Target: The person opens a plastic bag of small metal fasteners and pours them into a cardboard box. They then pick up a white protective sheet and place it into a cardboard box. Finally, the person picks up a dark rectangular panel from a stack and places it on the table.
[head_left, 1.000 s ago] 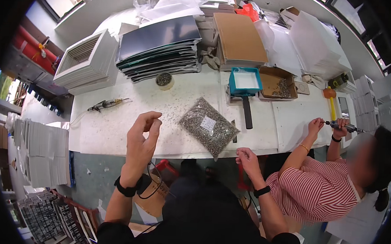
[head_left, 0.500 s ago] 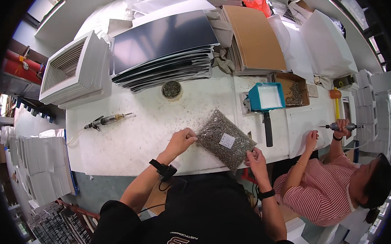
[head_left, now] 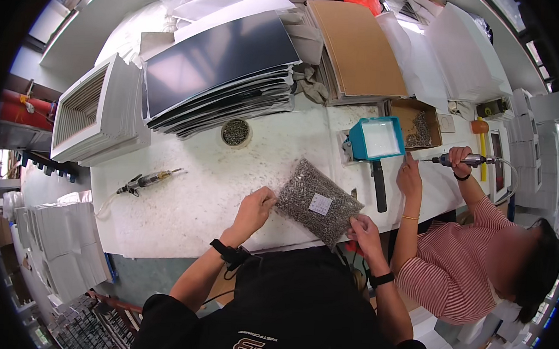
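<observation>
A clear plastic bag of small grey metal pieces that look like screws lies on the white table near its front edge. On its top is a white paper label. My left hand is closed, thumb and fingers pinching the bag's left corner. At the opposite corner, my right hand grips the bag's edge between thumb and fingers. Beyond the bag, a round tub holds similar small pieces.
To the left lie a power screwdriver and stacked white frames. Dark panels and brown boards are piled behind. Rightward are a teal box-shaped tool, an open carton and a co-worker holding another driver.
Both my hands keep hold of the bag, which has hardly moved. The co-worker's hands and driver have shifted left and farther back, close to the carton. The view has shifted slightly.
</observation>
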The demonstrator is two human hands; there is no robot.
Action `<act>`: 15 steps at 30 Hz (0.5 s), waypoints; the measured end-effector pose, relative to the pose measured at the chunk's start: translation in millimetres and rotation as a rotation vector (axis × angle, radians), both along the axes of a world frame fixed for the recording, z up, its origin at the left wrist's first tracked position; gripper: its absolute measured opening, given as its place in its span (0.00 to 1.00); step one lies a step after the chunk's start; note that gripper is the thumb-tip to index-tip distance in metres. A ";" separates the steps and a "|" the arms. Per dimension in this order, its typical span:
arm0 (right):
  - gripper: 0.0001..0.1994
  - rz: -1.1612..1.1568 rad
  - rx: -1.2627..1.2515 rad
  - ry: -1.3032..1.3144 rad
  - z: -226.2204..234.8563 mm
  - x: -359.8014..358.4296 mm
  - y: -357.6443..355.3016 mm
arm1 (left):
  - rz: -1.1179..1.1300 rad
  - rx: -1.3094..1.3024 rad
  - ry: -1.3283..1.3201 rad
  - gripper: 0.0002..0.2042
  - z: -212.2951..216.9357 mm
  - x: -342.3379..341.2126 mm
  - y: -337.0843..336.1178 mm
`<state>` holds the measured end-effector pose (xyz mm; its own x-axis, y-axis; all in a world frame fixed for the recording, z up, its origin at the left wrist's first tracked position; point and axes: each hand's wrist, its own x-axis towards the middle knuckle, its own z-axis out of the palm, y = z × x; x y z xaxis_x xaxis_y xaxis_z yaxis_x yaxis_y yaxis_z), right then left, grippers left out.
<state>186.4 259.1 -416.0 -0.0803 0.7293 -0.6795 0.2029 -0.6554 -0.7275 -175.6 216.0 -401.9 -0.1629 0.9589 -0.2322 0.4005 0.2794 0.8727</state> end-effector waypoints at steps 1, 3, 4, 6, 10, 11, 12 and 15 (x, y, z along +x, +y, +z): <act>0.26 0.010 -0.011 -0.004 -0.9 4.0 2.1 | 0.024 -0.020 -0.039 0.04 -7.5 1.1 1.4; 0.23 0.122 0.114 -0.141 -2.4 10.6 -0.3 | 0.044 -0.096 0.035 0.05 -16.8 -1.7 -4.5; 0.21 0.176 0.177 -0.217 -2.7 14.0 -0.1 | 0.049 -0.125 0.064 0.05 -21.4 0.8 -4.7; 0.19 0.340 0.500 -0.538 8.4 8.5 -1.4 | 0.113 -0.133 0.025 0.05 -28.7 6.4 -9.6; 0.19 0.466 0.865 -0.603 47.9 -23.4 8.9 | 0.221 -0.206 -0.102 0.06 -37.2 4.6 -18.0; 0.20 0.487 0.904 -0.574 50.0 -30.9 14.6 | 0.244 -0.212 -0.191 0.06 -42.0 7.2 -17.4; 0.21 0.509 0.940 -0.536 51.2 -40.8 17.6 | 0.281 -0.220 -0.267 0.07 -47.2 7.4 -17.7; 0.21 0.556 0.977 -0.439 54.7 -68.9 34.6 | 0.312 -0.257 -0.329 0.08 -43.2 7.8 -18.0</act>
<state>117.5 293.6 -361.3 -0.4474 0.8897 0.0913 0.6368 0.3886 -0.6660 -167.8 198.0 -445.2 -0.3105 0.7817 -0.5409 -0.0200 0.5635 0.8258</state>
